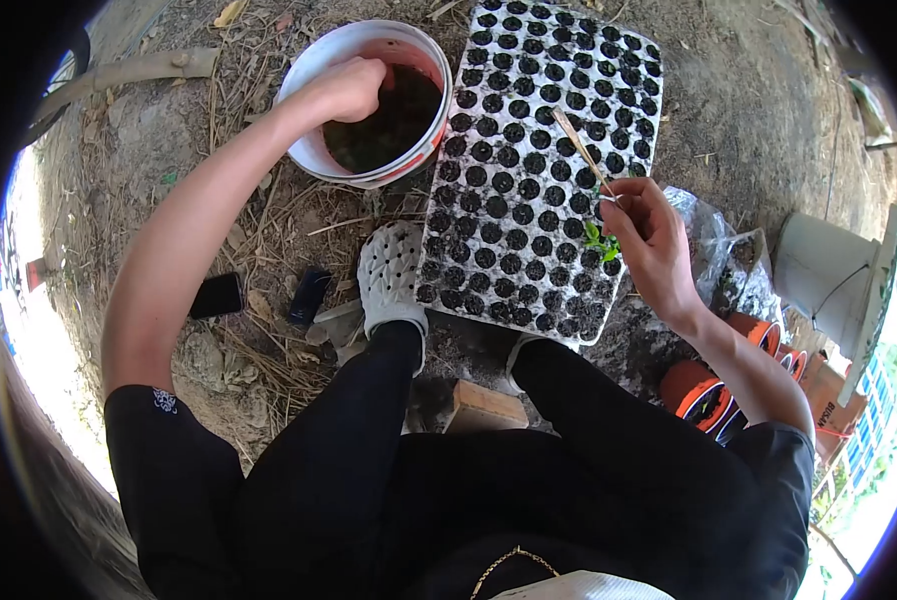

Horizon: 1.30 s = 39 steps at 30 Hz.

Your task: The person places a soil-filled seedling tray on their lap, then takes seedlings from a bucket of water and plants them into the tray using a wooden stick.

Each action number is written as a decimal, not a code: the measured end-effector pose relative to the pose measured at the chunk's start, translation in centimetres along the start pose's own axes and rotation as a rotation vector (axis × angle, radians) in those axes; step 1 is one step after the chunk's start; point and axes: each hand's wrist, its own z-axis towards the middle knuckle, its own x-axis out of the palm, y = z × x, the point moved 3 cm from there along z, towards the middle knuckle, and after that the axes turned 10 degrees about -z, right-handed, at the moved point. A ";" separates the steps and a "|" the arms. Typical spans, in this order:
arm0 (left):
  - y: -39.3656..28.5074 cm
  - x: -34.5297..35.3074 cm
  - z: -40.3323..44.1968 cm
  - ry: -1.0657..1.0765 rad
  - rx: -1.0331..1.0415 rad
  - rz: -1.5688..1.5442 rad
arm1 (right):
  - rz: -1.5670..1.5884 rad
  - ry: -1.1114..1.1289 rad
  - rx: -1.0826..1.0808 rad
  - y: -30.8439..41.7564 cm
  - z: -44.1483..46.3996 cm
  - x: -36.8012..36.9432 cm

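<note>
My left hand (354,90) reaches over the rim into a white bucket (309,75) that holds dark, murky water. Its fingers are curled together, and whatever they hold is hidden. My right hand (652,240) pinches a thin wooden stick (579,142), which points up and left over the white seedling tray (609,300). Small green seedlings (599,243) show just below the right fingers, above the tray's right side; I cannot tell whether the hand holds them. The tray has many round cells filled with dark soil.
Orange-rimmed pots (694,390) and clear plastic sheeting (704,240) lie to the right, near a white spool-like drum (819,275). A phone (217,296) lies on the straw-strewn ground at left. A wooden block (486,406) is between my feet.
</note>
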 end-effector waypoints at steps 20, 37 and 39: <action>1.9 1.1 -1.3 0.044 0.005 -0.217 | 0.009 0.026 0.017 0.5 -0.2 0.4; -8.1 -5.5 -10.5 -0.153 0.252 -1.050 | 0.127 0.144 0.016 4.0 2.5 0.4; -9.6 -5.8 -11.0 -0.128 0.286 -1.096 | 0.175 0.183 -0.052 5.2 3.8 0.1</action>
